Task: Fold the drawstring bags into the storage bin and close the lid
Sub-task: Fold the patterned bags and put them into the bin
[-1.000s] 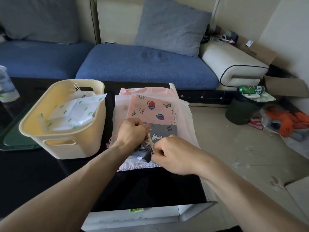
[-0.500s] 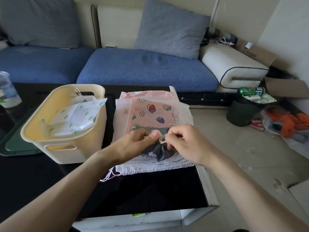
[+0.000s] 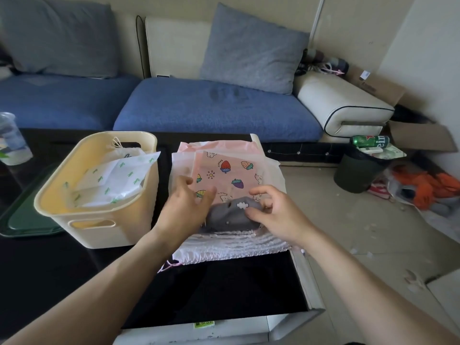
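Observation:
A small grey drawstring bag (image 3: 230,215) lies bunched on top of a pink strawberry-print bag (image 3: 224,174), which rests on a larger white translucent bag (image 3: 231,246) on the black table. My left hand (image 3: 184,207) touches the grey bag's left side with its fingers spread. My right hand (image 3: 276,212) hovers at the bag's right side, fingers loosely arched, with nothing clearly in its grasp. The cream storage bin (image 3: 82,215) stands to the left and holds a folded white bag with green prints (image 3: 117,178).
A green flat tray-like piece (image 3: 22,220) lies left of the bin, with a plastic cup (image 3: 12,140) behind it. The table's right edge (image 3: 305,282) is close to my right arm. A blue sofa (image 3: 214,108) runs behind, and a dark waste bin (image 3: 358,170) stands on the floor.
Both hands were pinching the drawstring over the grey bag. They have let it go and moved apart to either side of the bunched bag.

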The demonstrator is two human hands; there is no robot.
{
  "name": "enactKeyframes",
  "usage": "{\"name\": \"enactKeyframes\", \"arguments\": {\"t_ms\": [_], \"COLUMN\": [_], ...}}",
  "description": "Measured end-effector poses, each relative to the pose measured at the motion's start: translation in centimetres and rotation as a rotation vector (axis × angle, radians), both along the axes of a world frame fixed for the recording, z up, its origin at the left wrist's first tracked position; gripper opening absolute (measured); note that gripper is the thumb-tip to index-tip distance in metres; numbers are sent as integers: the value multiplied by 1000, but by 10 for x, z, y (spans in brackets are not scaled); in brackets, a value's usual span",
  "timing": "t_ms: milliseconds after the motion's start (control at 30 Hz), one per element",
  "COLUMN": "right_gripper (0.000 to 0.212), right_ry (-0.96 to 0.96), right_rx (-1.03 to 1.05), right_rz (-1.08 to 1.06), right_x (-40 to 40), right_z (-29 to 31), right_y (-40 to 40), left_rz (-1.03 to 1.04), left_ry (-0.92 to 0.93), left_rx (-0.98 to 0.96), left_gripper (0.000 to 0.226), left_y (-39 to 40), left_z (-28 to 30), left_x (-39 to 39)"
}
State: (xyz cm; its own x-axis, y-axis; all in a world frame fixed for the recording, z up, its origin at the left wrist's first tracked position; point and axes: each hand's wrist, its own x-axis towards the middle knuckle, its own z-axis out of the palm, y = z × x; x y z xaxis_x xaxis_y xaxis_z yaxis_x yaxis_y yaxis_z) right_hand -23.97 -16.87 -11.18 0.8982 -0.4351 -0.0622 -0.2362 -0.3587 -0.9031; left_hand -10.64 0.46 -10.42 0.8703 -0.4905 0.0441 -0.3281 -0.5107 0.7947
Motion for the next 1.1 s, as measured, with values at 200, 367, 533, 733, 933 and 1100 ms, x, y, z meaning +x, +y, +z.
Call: {"name": "enactKeyframes", "arguments": {"t_ms": [200,367,533,733,933,1100], "right_gripper": [20,44,77,78,42,7], "right_ry": [69,10,-204,-192,9,-87], "right_rx": [21,6,40,-319,256,171], "right_rz": [-19,-62,61,-183,-27,18], "right_x": [10,17,13,16,18,25], "right_z": [-5,-2,5,11,24,17], "right_y": [-1,2,-1,7,35,52], "left_rz": [-482,-563,-381,-186,-58,-215], "left_ry": [-441,-466,-473,-380,69,26], "left_rx": [118,356,149,-124,-452,-394], "left_gripper": [75,86,28,27,37,16], "left_y": [0,-5,-4,2,4,21], "left_z": [-1,-10,-2,16,30,39], "left_x": [-19,-24,-15,-13,-16,-17]}}
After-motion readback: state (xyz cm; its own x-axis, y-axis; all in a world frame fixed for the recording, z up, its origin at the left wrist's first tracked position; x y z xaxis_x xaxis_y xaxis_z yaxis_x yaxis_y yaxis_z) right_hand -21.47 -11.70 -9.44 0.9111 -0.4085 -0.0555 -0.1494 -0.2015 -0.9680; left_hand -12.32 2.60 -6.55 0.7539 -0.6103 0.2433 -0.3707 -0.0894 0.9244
